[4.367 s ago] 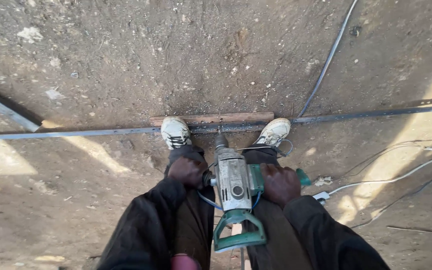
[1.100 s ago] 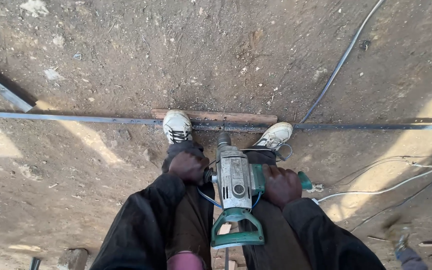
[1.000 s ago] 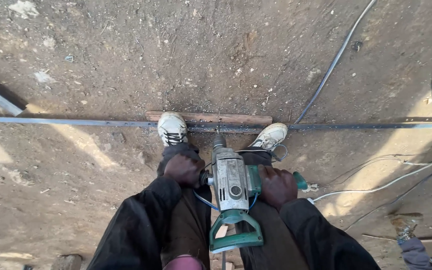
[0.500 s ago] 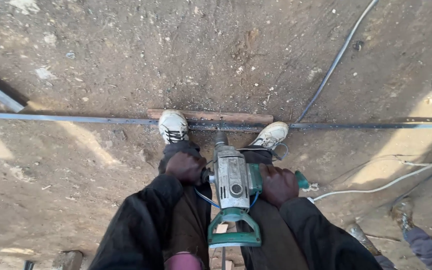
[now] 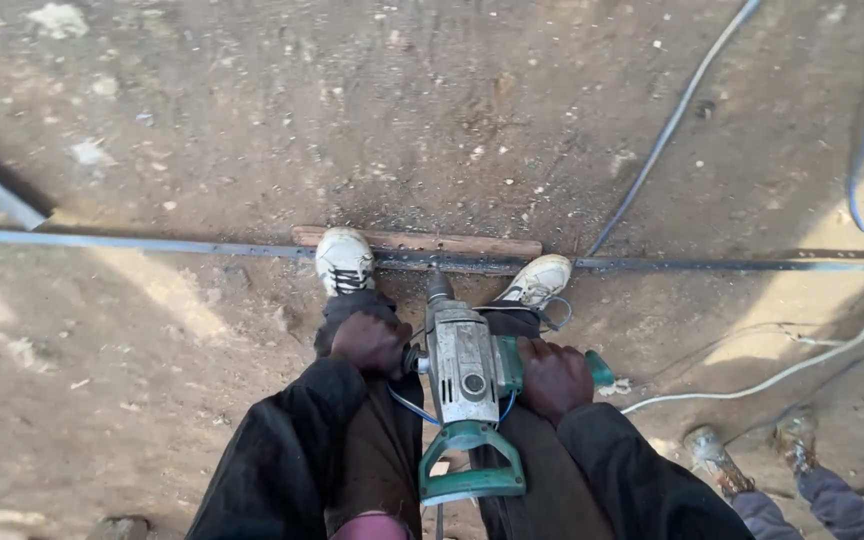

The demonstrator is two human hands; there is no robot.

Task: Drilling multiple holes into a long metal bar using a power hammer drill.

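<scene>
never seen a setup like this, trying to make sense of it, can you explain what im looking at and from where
The one picture comes from a camera on a person's head, looking straight down their body to the dirt ground. Their left hand and right hand each grip a side handle of a large grey and green power drill, pointed down. Its tip meets a long perforated metal strip that rests on a wooden board. Both white shoes stand on the strip. Cables run across the ground. At lower right, another person's dusty shoes show.
</scene>
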